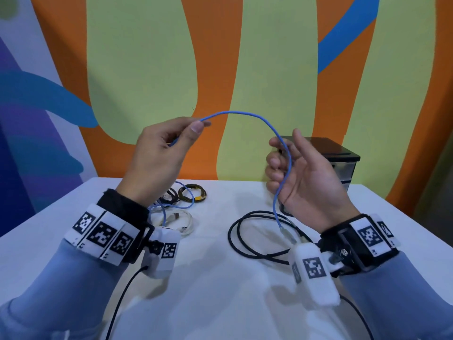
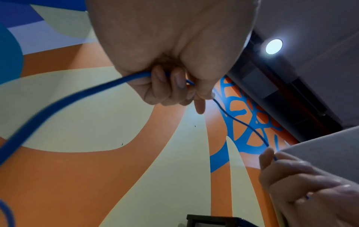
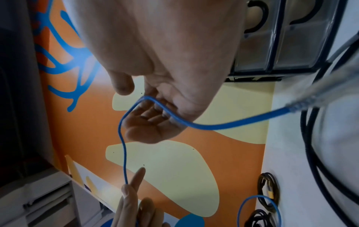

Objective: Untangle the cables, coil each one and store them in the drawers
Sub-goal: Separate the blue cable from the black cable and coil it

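A thin blue cable (image 1: 245, 114) arcs in the air between my two hands, above the white table (image 1: 220, 290). My left hand (image 1: 202, 124) pinches it between thumb and forefinger; the left wrist view shows my curled fingers (image 2: 174, 86) round the blue cable (image 2: 77, 98). My right hand (image 1: 282, 165) has its fingers curled loosely round the cable, thumb up. From it the cable's clear plug (image 1: 285, 233) hangs just over the table. In the right wrist view the blue cable (image 3: 213, 126) crosses my right fingers (image 3: 155, 119). The black drawer unit (image 1: 340, 165) stands behind my right hand.
A long black cable (image 1: 241, 244) lies in loose loops on the table under my right hand. At the back left lie a whitish coil (image 1: 181, 220), a dark coil with a yellow plug (image 1: 193, 193) and more blue cable (image 1: 169, 207). A painted wall stands behind the table.
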Available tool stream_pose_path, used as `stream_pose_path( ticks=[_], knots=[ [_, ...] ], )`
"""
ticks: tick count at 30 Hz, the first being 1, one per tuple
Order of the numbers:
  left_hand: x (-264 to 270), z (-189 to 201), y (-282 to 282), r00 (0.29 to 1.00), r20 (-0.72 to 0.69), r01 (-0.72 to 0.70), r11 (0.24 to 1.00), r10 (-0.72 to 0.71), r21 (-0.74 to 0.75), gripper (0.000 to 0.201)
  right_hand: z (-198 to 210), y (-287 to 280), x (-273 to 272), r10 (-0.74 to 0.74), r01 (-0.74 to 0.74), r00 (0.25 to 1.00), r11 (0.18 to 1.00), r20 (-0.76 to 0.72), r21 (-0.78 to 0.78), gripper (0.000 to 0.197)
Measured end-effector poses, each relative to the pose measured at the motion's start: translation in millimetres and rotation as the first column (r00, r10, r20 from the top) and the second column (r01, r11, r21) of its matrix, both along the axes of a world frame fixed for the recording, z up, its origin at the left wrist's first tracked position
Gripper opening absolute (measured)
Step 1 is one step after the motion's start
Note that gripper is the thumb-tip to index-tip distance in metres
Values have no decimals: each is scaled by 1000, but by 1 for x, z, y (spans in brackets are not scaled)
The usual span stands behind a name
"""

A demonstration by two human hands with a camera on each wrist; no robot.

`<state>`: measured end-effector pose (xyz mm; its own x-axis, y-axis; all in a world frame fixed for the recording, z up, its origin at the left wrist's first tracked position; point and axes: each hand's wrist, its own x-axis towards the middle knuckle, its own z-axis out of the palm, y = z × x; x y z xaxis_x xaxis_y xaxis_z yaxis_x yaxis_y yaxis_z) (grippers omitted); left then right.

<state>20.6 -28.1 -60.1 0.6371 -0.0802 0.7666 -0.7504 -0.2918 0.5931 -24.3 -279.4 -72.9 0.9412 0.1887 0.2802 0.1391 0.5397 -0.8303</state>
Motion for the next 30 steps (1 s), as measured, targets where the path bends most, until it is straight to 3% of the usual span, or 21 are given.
stream_pose_path(
  ticks=[4,8,14,19,22,25,28,30],
  knots=[
    [-5,-2,-7,1000,20,-15,993,13,116,25,1,6,-3,83,-81,996,994,21,-70,37],
    [-1,-3,-3,998,3,-65,996,65,53,28,5,5,-7,102,-97,993,991,60,-90,41],
    [-11,-1,-8,998,61,-20,996,14,89,26,6,1,-7,113,-108,992,991,62,-76,33],
    [-4,-9,-13,989,52,-146,974,139,173,30,10,12,-15,154,-142,983,983,101,-117,33],
    [-8,-19,-28,992,-52,-82,894,117,440,34,14,25,-14,54,-43,985,997,165,-71,38],
    [-24,-26,-48,991,-121,42,758,50,651,33,12,32,1,-210,209,959,978,189,27,38],
    [-41,-23,-58,986,-138,161,679,-89,716,41,10,35,13,-449,465,854,886,264,2,37],
    [-47,-14,-54,980,-105,194,713,-168,674,42,6,37,14,-468,536,809,836,356,-118,41]
  ],
)
